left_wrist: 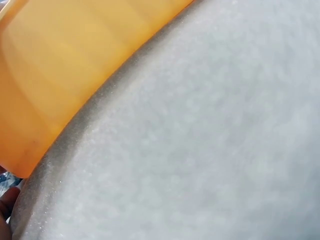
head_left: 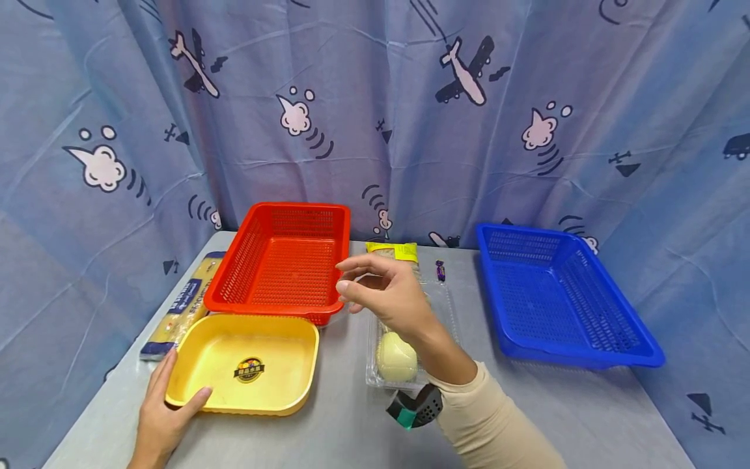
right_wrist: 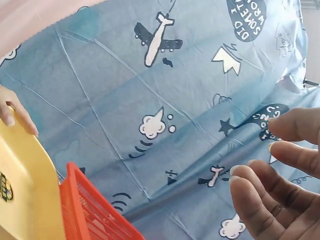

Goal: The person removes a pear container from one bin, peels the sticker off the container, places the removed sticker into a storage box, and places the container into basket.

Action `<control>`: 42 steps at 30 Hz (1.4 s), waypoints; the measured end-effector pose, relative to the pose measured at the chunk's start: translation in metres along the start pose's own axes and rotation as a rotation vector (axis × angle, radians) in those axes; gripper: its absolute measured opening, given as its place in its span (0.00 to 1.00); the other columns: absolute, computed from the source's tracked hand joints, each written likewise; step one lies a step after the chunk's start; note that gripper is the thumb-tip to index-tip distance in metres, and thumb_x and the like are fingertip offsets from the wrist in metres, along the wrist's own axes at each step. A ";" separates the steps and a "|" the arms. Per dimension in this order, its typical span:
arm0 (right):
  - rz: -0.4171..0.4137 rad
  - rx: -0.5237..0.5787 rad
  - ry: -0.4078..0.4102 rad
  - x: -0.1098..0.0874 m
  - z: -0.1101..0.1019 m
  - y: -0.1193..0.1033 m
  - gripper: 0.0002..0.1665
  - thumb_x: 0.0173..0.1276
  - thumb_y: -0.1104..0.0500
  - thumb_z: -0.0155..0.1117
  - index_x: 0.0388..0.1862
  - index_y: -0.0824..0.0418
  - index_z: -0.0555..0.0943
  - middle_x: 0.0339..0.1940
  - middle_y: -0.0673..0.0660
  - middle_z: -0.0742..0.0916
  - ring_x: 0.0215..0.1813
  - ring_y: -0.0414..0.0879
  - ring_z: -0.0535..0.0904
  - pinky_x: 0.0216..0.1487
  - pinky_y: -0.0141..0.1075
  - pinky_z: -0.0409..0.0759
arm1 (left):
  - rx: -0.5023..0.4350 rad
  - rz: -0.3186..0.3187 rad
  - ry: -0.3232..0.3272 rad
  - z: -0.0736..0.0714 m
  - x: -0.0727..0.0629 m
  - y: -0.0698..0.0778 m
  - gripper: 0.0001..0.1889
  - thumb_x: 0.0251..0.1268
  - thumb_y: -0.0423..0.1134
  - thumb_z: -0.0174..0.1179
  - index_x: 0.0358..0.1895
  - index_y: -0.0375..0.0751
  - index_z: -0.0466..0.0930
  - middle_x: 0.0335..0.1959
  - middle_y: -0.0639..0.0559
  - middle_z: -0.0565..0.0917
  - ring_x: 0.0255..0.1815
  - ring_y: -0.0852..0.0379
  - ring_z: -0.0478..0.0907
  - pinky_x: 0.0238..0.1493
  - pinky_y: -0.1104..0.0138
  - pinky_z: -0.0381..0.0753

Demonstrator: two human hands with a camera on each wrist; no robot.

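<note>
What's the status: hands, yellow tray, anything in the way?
Left hand grips yellow tray. Right hand raised, apparently holding nothing. Red basket crowds tray's far side.

The left hand (head_left: 161, 415) is set in a firm grip, its thumb (head_left: 198, 400) stretched to the right of the palm and its fingers (head_left: 162, 374) extended ahead of it; the left wrist (head_left: 148, 457) is held just below. The right hand (head_left: 392, 296) is raised, well to the right of that grip. Its fingers are loosely bent, and a gap is left between them and the thumb. The right forearm, covered by a pale sleeve (head_left: 495, 423), is slanted down and rightward from the hand.
</note>
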State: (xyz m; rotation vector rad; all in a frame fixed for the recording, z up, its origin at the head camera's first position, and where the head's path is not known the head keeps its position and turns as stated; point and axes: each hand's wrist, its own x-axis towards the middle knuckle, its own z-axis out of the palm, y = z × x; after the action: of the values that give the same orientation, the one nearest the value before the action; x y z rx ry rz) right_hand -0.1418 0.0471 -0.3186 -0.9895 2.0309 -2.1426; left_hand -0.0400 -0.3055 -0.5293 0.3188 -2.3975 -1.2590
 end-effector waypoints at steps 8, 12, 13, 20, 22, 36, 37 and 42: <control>-0.038 -0.017 0.076 -0.010 -0.023 -0.001 0.17 0.59 0.73 0.66 0.49 0.73 0.80 0.37 0.64 0.83 0.33 0.54 0.82 0.30 0.41 0.82 | 0.009 -0.022 -0.013 0.000 0.000 0.000 0.51 0.54 0.40 0.72 0.77 0.43 0.49 0.75 0.39 0.52 0.75 0.47 0.45 0.71 0.62 0.40; -0.029 -0.032 0.113 -0.014 -0.034 -0.001 0.19 0.59 0.74 0.66 0.51 0.75 0.79 0.38 0.68 0.82 0.34 0.51 0.81 0.30 0.40 0.82 | 0.007 0.006 -0.001 0.000 0.000 -0.001 0.50 0.53 0.39 0.73 0.77 0.43 0.51 0.75 0.40 0.53 0.75 0.50 0.46 0.71 0.65 0.41; -0.023 -0.033 0.121 -0.015 -0.037 -0.001 0.19 0.59 0.75 0.66 0.51 0.75 0.79 0.38 0.69 0.81 0.34 0.50 0.81 0.30 0.39 0.82 | 0.005 0.014 0.003 0.000 0.000 -0.001 0.50 0.52 0.39 0.73 0.77 0.43 0.51 0.75 0.40 0.54 0.75 0.50 0.46 0.70 0.66 0.41; 0.000 -0.049 0.171 -0.025 -0.051 0.005 0.21 0.59 0.76 0.64 0.53 0.75 0.77 0.40 0.71 0.79 0.34 0.47 0.81 0.30 0.39 0.82 | 0.004 0.001 -0.009 0.000 0.000 -0.001 0.50 0.54 0.40 0.72 0.77 0.44 0.50 0.75 0.38 0.52 0.75 0.46 0.45 0.71 0.63 0.41; 0.000 -0.068 0.175 -0.027 -0.054 0.006 0.22 0.60 0.76 0.64 0.55 0.74 0.76 0.40 0.71 0.79 0.34 0.47 0.81 0.30 0.39 0.82 | 0.003 -0.005 -0.012 0.000 0.000 -0.001 0.50 0.54 0.40 0.72 0.77 0.43 0.49 0.75 0.38 0.52 0.75 0.45 0.45 0.72 0.61 0.40; -0.009 -0.209 0.219 -0.039 -0.071 0.017 0.26 0.60 0.74 0.66 0.59 0.70 0.75 0.42 0.69 0.79 0.36 0.50 0.81 0.32 0.40 0.83 | -0.006 0.036 0.000 -0.001 0.001 -0.001 0.50 0.53 0.38 0.72 0.77 0.44 0.51 0.75 0.40 0.54 0.75 0.50 0.46 0.71 0.65 0.42; -0.007 -0.222 0.224 -0.040 -0.072 0.018 0.26 0.61 0.74 0.66 0.59 0.70 0.75 0.42 0.68 0.79 0.36 0.50 0.81 0.32 0.40 0.82 | -0.006 0.038 0.001 -0.001 0.001 -0.001 0.50 0.53 0.38 0.72 0.77 0.44 0.51 0.75 0.40 0.54 0.75 0.50 0.46 0.71 0.65 0.42; 0.014 -0.258 0.256 -0.045 -0.080 0.023 0.27 0.62 0.72 0.66 0.60 0.67 0.75 0.43 0.66 0.79 0.37 0.51 0.80 0.32 0.39 0.82 | -0.003 0.045 0.005 -0.001 0.001 -0.001 0.50 0.53 0.37 0.72 0.77 0.44 0.51 0.75 0.40 0.54 0.75 0.51 0.46 0.70 0.67 0.42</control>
State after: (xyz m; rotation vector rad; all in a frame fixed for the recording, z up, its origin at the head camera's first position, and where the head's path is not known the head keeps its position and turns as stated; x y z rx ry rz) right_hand -0.1512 0.1346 -0.3538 -0.7489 2.4731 -2.1348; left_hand -0.0399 -0.3069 -0.5290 0.2655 -2.3852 -1.2411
